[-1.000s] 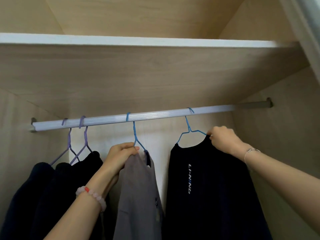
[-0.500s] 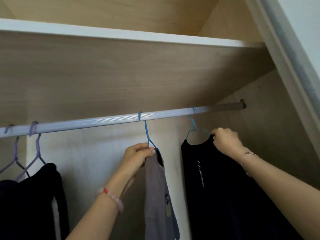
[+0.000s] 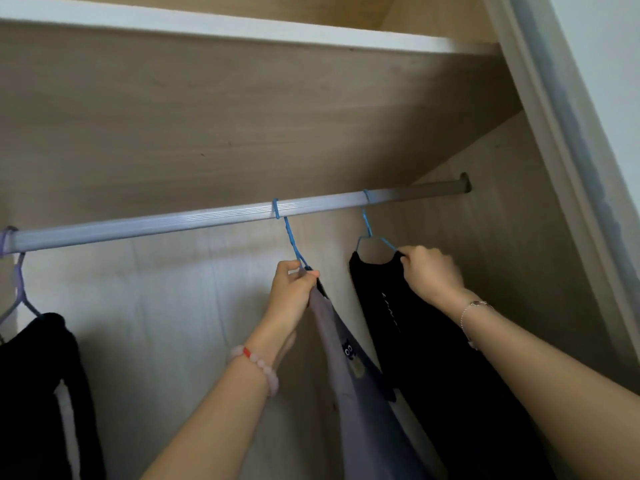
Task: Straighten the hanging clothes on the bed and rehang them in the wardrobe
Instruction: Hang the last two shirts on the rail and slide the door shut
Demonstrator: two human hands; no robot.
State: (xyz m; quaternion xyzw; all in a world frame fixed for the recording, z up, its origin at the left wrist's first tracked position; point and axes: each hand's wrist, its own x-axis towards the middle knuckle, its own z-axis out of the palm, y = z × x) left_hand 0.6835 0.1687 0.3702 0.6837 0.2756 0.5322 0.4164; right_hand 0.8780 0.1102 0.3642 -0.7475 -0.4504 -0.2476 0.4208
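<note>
Inside the light wooden wardrobe (image 3: 242, 116), a grey metal rail (image 3: 173, 228) carries a grey shirt with a cat print (image 3: 343, 358) and a black shirt (image 3: 415, 341). The left hand (image 3: 292, 289) has its fingers clenched around the grey shirt's blue wire hanger (image 3: 292, 241); the fingers of the right hand (image 3: 429, 271) pinch the black shirt's shoulder.

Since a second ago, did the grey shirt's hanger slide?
Yes. The grey shirt's hanger slid right along the rail, away from the purple hanger.

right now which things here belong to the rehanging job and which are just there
In the job: left hand gripping grey top, right hand gripping black shirt, blue hangers, rail.
Just there: dark clothes at far left, purple hanger, shelf above.
</note>
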